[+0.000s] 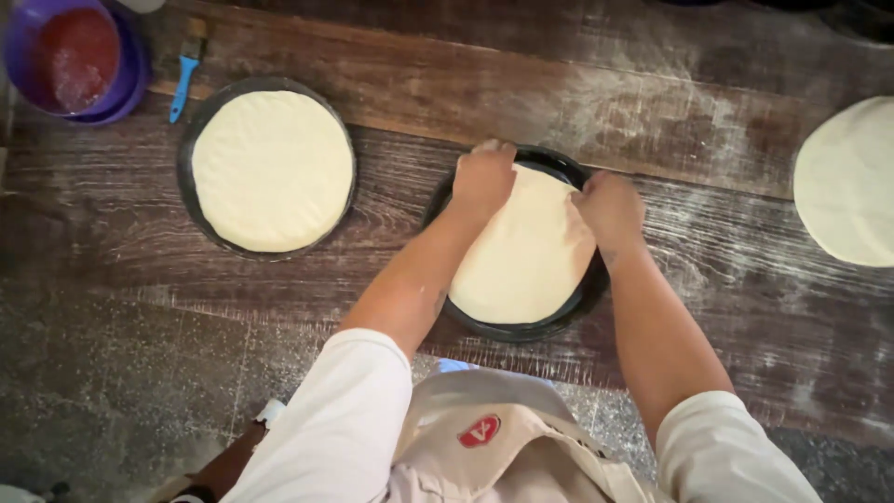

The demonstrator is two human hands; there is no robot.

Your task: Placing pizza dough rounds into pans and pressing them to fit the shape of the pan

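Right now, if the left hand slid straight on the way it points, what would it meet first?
The left hand points up the frame, so it would likely cross the pan rim, then bare floured table. Nothing else shows in that line.

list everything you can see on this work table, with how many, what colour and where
dark round pans: 2, black; one left of centre, one at centre under the hands
dough rounds: 3, pale cream; one fills the left pan, one half laid in the centre pan, one on the table at the right edge
bowl: 1, purple, red sauce inside; top left
brush: 1, blue handle; beside the bowl
table: 1, dark wood, floured
left hand: on the dough's far edge
right hand: on the dough's far edge
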